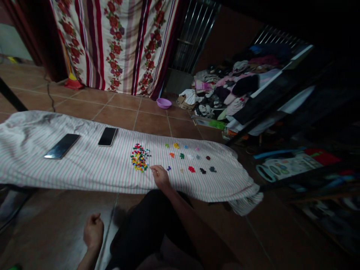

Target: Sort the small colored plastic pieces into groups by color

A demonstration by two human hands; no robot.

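A mixed pile of tiny colourful plastic pieces lies on a striped cloth. Just right of it, my right hand rests low over the cloth with thumb and fingers pinched together; anything between the fingertips is too small to make out. Small single-colour clusters spread beyond that hand: blue pieces closest, then red pieces, black pieces, dark green pieces, orange pieces and yellow pieces. My left hand hangs curled closed below the cloth's front edge, touching none of the pieces.
Two phones, a larger phone and a smaller phone, lie left on the striped cloth. Behind, on the tiled floor, are a purple basin, a red dustpan and a heap of clothes. A floral curtain hangs there.
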